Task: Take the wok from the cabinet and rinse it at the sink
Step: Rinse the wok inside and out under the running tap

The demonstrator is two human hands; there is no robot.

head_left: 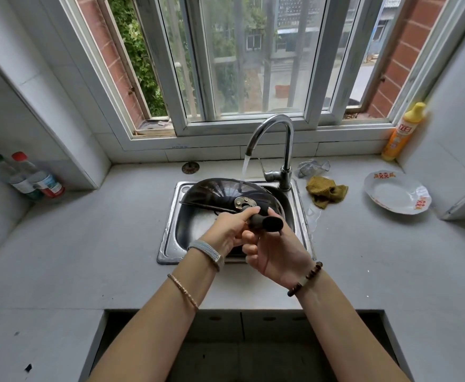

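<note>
The dark wok (215, 193) is tilted on its side in the steel sink (170, 238), its ribbed underside facing me. Water runs from the chrome faucet (274, 142) onto the wok's upper edge. My left hand (232, 228) grips the black handle (265, 222) close to the riveted bracket. My right hand (276, 250) curls around the handle's free end from below. The inside of the wok is hidden.
On the counter right of the sink lie a yellow-brown cloth (326, 191), a steel scourer (312, 167) and a white patterned plate (396, 192). A yellow detergent bottle (402, 132) stands by the window. Two bottles (33, 177) sit at the far left. A drain strainer (190, 167) lies behind the sink.
</note>
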